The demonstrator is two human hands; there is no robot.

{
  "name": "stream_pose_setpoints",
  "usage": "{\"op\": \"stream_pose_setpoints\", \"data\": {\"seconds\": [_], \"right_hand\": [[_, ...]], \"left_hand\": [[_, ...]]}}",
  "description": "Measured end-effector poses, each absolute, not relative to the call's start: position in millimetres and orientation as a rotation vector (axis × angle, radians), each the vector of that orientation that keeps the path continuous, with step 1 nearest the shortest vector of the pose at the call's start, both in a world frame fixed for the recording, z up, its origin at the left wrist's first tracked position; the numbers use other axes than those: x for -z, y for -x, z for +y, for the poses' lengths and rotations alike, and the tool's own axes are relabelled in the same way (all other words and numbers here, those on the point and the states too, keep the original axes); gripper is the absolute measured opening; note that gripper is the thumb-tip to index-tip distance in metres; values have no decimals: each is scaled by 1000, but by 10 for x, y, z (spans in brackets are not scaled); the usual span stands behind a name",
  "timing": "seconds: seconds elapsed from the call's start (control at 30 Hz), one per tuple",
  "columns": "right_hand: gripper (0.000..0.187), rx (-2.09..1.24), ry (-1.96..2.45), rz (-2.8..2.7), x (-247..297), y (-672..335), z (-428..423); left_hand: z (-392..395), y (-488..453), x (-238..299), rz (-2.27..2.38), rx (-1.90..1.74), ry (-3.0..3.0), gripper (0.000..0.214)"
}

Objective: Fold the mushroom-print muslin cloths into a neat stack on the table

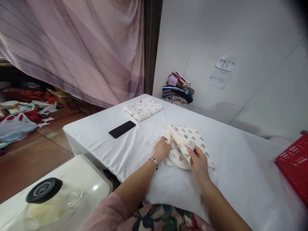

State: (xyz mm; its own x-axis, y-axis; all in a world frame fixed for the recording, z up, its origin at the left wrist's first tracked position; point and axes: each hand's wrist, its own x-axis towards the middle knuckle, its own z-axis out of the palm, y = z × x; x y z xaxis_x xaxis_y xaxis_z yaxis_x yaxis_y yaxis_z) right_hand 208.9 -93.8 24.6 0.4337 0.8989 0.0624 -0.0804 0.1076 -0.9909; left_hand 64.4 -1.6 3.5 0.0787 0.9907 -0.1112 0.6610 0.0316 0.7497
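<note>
Your right hand [199, 160] is nearly closed, thumb and fingers pinching a raised, turned-back part of the folded cream-white cloth printed with beige mouse-head shapes [184, 142]. Your left hand [162, 149] is half closed, its bent fingers at the cloth's left edge, where several layers show; I cannot tell whether it grips any of them. That cloth lies in front of you on the white fabric-covered table [231, 179]. Beyond your left hand you have a flat black rectangular phone [122, 129] and, just past it, a folded white cloth with small dark prints [143, 109]. To your right is a red plastic basket with slotted sides [295, 163]
</note>
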Motion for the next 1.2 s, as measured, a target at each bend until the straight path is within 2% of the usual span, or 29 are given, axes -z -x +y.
{"op": "stream_pose_setpoints", "data": {"seconds": [0.33,0.5,0.7,1.2], "right_hand": [[32,-822,1186,-854,-231,-2088,-896],[34,-807,1206,-863,-253,-2078,-890],[39,-799,1259,-862,-268,-2085,-917],[33,-808,1275,-834,-413,-2083,-941]], "left_hand": [[50,-684,-163,1700,-499,-1755,33],[158,-766,-221,1734,-480,-1780,41],[246,-759,-142,1733,-529,-1755,26],[443,-833,-201,1779,-542,-1700,37]]}}
